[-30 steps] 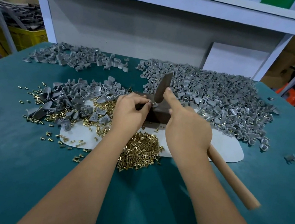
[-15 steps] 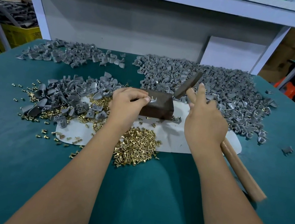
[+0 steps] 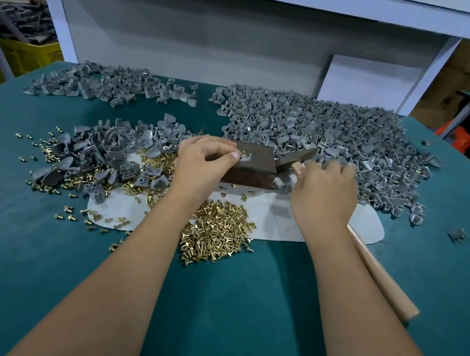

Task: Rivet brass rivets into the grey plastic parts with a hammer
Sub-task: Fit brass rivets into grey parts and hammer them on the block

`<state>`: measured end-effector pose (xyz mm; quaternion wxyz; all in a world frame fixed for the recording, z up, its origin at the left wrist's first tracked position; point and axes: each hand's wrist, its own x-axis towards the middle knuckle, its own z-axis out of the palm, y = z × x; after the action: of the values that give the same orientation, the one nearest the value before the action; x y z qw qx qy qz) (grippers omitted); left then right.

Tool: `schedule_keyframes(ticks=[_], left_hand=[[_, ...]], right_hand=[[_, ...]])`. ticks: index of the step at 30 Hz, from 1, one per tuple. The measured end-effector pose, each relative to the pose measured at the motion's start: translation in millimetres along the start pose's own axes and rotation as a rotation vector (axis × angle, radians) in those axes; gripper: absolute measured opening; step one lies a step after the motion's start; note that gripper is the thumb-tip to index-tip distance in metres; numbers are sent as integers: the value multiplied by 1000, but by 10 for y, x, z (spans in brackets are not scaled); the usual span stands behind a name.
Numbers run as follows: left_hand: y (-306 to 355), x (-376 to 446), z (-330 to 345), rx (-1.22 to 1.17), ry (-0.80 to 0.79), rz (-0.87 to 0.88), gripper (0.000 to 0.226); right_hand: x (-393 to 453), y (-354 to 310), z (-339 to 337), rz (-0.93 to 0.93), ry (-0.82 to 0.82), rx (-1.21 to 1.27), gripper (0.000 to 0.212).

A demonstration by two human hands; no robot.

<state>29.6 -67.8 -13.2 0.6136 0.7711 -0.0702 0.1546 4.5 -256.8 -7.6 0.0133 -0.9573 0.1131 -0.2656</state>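
Left hand (image 3: 203,163) rests on the dark metal block (image 3: 254,168), thumb and forefinger pinching a small grey plastic part (image 3: 245,157) on the block's top face. Right hand (image 3: 325,193) grips the hammer (image 3: 376,272) by its wooden handle, head lying low just right of the block. Brass rivets (image 3: 216,234) are heaped on the white mat (image 3: 278,221) between the forearms. Loose grey parts (image 3: 336,137) are piled behind and left, on the green table (image 3: 241,311).
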Motion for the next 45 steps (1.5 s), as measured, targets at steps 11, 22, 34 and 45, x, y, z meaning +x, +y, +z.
schedule_keyframes(ticks=[11,22,34,45], left_hand=[[-7,3,-34,-49,-79,93,12],[51,-23,-55,-216,-92,63,17],[45,-53,-46,-299,-108,115,24],[55,-44,-80,-284,-115,100,20]], right_hand=[[-187,-460,-65,-396,407,583,35],[-222,-515,-92,-439,442,694,11],[-183,-494,-182,76,-98,1411,16],[-170,-468,-155,204,-282,1843,14]])
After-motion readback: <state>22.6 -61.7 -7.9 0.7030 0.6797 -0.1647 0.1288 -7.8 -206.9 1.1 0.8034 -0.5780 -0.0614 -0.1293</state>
